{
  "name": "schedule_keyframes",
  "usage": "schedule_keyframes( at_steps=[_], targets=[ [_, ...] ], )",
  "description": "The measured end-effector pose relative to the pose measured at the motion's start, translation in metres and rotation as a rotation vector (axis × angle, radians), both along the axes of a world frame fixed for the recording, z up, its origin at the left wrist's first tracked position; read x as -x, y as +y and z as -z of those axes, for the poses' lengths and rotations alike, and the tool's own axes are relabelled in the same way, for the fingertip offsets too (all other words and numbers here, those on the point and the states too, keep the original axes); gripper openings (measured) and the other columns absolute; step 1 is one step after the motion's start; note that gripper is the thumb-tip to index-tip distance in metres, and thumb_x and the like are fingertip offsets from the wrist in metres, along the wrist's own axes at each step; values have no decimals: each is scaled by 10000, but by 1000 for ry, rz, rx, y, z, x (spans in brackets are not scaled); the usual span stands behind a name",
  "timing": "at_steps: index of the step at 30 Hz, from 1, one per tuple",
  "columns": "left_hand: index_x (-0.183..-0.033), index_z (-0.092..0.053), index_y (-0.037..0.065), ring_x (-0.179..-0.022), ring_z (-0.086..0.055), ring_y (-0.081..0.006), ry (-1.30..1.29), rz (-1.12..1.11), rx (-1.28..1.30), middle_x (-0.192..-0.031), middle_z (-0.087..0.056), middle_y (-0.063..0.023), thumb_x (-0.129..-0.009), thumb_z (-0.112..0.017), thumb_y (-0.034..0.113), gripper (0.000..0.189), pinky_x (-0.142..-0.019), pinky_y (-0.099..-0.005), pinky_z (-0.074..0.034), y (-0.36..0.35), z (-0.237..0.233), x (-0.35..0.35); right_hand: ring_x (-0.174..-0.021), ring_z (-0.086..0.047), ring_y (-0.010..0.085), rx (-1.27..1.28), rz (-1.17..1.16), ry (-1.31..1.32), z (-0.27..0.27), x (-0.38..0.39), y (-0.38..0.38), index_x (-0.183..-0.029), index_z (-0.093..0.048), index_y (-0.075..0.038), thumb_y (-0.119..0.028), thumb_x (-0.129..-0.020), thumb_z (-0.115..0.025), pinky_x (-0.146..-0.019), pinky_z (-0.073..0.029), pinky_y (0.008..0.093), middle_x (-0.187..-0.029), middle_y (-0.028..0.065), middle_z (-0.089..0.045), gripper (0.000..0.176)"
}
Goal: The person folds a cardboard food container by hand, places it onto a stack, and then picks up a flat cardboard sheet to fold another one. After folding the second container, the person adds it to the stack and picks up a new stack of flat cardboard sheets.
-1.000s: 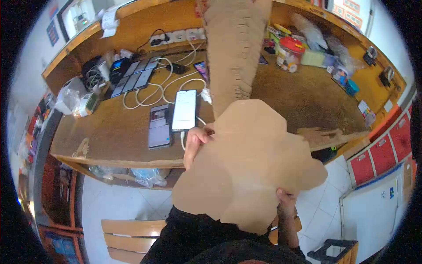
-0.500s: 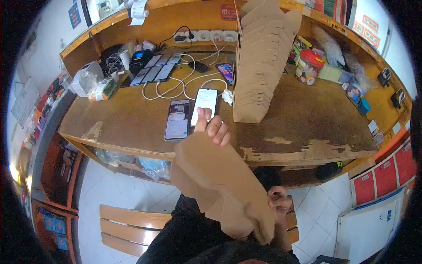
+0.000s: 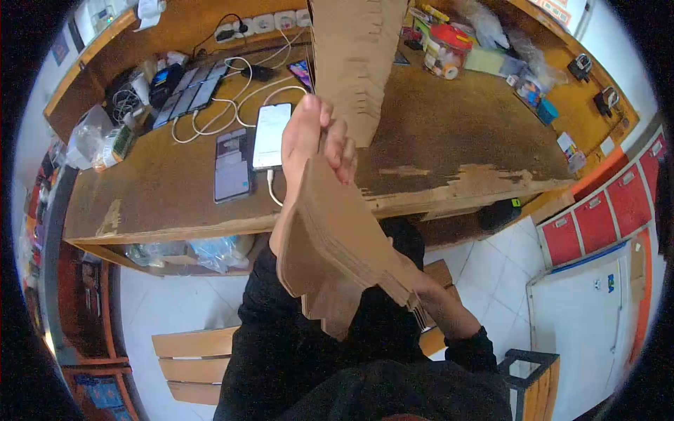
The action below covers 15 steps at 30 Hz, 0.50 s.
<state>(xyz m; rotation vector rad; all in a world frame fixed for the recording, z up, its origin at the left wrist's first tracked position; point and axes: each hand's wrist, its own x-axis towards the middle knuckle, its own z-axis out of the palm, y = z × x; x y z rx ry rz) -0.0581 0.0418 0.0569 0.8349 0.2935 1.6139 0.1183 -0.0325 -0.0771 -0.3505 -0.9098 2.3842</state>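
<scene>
Several brown cardboard pieces [image 3: 337,224], layered together with curved edges, tilt over my lap. At their top end is my left hand [image 3: 319,140], its fingers curled round the edge and its thumb pointing up. My right hand [image 3: 409,270] is against the right side of the pieces, lower down, with its fingers hidden by the cardboard. Beyond my left hand, a tall stack of folded cardboard [image 3: 351,70] stands on the wooden desk [image 3: 449,140]. Left of my left hand lie a phone with a lit white screen [image 3: 272,137] and a darker phone [image 3: 232,165].
Several phones [image 3: 189,95] with white cables lie at the back left, below a row of sockets [image 3: 263,24]. A red-lidded jar [image 3: 447,50] and plastic bags [image 3: 481,21] are at the right. A slatted wooden bench [image 3: 193,368] and red lockers [image 3: 593,217] flank my legs.
The view has shifted, so the desk sits further left and higher. The cardboard pieces have turned, showing their layered edges, and my right hand has gone from their lower end to behind them.
</scene>
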Motion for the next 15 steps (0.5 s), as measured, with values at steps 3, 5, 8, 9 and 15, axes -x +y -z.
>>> schedule_keyframes(
  at_steps=[3, 5, 8, 9, 15],
  targets=[
    [-727, -358, 105, -272, -303, -90, 50, -68, -30, -424, -325, 7, -854, -373, 370, 295, -248, -207, -275, 1, -4, -9, -1055, -412, 227, -34, 54, -61, 11, 18, 8, -1187, -327, 1, -533, -810, -245, -908, -291, 367, -1171, 137, -399, 659],
    [-724, -354, 99, -274, -312, -89, 95, -127, 21, -420, -316, 5, -858, -358, 377, 308, -247, -210, -280, 2, -6, -17, -1046, -419, 226, -57, 83, -94, 22, 16, 9, -1179, -336, 2, -518, -817, -238, -899, -301, 365, -1161, 139, -408, 641],
    [-723, -354, 98, -274, -315, -91, 147, -42, -24, -420, -321, 5, -862, -335, 386, 320, -248, -214, -281, 2, -8, -26, -1033, -429, 224, -104, 139, -142, 48, -3, -19, -1167, -351, 3, -496, -829, -228, -886, -315, 361, -1145, 142, -421, 615],
    [-723, -354, 98, -274, -315, -91, 145, -42, -28, -420, -321, 5, -862, -335, 386, 320, -248, -214, -281, 0, -9, -30, -1029, -432, 223, -122, 159, -160, 50, 1, -12, -1163, -355, 3, -489, -833, -225, -881, -320, 360, -1140, 143, -425, 607],
    [-711, -449, 57, -514, -456, -105, 384, -78, 54, -530, -451, -42, -859, -275, 452, 457, -523, -218, -390, -9, -12, -37, -1004, -452, 220, -246, 287, -246, 72, -9, 8, -1139, -384, 6, -446, -857, -205, -855, -348, 352, -1108, 150, -452, 562]
  ],
)
